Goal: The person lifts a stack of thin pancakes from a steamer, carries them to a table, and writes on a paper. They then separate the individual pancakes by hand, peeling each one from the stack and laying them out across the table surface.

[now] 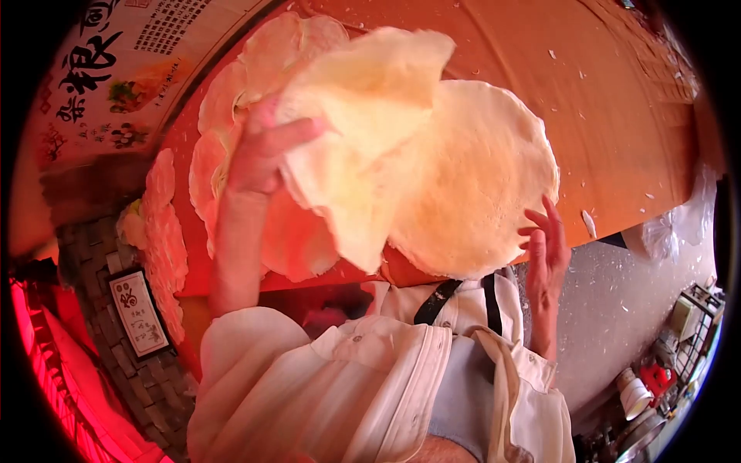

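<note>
My left hand (266, 150) grips a large, thin flatbread (367, 108) by its left side, fingers closed on it. The sheet is raised and folded over, with a ragged lower edge hanging down. Part of it covers a round, pale flatbread (478, 170) lying on the orange table, whose edge is browned and uneven. At that round's right rim is my right hand (548, 239), fingers spread and curled, holding nothing. More thin flatbreads (220, 100) lie in overlapping piles behind and below my left hand, partly hidden by my forearm.
The orange tabletop (587, 116) carries scattered crumbs and flakes. A hanging stack of flatbreads (164, 239) drapes at the left edge. A printed sign (139, 312) leans on brickwork, and a poster (108, 85) stands at upper left. Plastic bags (671, 231) hang right; a rack (687, 324) is beyond.
</note>
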A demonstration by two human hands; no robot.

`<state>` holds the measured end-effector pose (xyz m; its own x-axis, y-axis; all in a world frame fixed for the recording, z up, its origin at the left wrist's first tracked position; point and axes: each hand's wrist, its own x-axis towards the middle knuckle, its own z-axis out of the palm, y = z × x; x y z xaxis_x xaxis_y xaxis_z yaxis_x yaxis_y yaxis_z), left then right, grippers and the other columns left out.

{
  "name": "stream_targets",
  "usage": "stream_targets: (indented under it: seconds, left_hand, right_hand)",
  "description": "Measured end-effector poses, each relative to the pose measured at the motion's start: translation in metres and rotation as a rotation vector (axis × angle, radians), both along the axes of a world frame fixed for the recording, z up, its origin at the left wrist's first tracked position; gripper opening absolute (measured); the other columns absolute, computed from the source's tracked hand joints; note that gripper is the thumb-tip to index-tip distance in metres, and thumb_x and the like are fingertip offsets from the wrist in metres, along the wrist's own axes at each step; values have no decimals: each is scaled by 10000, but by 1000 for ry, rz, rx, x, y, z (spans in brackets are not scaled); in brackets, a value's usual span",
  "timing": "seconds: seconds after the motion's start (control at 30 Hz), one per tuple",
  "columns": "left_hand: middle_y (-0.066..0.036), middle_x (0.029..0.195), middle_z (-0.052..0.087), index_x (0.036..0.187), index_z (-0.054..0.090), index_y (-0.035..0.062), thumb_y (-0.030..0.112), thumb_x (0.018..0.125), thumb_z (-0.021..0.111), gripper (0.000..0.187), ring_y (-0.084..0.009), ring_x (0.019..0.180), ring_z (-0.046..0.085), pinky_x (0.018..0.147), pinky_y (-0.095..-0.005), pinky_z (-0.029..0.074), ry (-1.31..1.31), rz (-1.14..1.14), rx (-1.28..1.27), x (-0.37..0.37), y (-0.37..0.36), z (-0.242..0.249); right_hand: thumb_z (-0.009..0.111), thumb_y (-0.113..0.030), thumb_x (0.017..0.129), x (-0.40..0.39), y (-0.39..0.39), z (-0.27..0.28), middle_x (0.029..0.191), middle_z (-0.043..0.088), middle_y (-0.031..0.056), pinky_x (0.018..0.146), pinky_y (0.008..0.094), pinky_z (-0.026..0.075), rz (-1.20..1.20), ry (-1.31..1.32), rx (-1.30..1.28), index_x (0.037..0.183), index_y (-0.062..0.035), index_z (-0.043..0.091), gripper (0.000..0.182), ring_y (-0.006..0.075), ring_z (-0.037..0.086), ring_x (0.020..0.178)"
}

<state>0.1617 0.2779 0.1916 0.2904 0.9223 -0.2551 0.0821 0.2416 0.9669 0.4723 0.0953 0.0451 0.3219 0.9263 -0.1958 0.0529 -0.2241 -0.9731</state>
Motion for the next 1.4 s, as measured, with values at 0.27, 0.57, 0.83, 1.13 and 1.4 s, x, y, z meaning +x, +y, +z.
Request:
stream_targets:
  seconds: [0.27,0.57,0.83,1.13,1.4]
  left_hand:
    - [-149,982,671,1100,588,-53,25,828,583,283,-231,865,680,789,-349,573,-10,-48,148,-18,135,91]
    - [-190,1225,519,1278,412,-93,27,869,597,465,-276,1081,582,914,-366,551,73,452,274,-151,282,50]
    - [-127,815,648,1020,557,-10,22,794,620,238,-186,654,631,551,-264,495,211,509,29,-128,137,-154]
    - [-48,959,593,1222,517,-51,138,857,686,444,-98,821,600,737,-231,507,53,-392,-137,119,-49,-168]
    - [-62,1006,656,1209,551,-55,166,838,727,466,-93,890,612,794,-238,512,-34,-500,-169,162,-66,-186]
  right_hand:
    - [658,-282,872,30,-11,-47,998,653,162,714,325,522,-37,-309,-310,1281,12,525,521,216,657,805]
    - [700,-245,849,22,-10,-65,981,644,133,670,287,515,-188,-19,-297,1342,22,457,611,177,631,789]
    - [611,-221,921,22,-11,-59,816,640,49,536,198,496,-371,418,-298,1203,24,531,382,85,601,610]
    - [513,-254,978,21,12,-36,788,630,45,496,210,503,-372,775,-283,1124,0,556,296,139,640,605]
    - [717,-268,846,20,19,-42,780,620,40,448,193,387,-218,464,-277,1155,54,575,468,85,532,515]
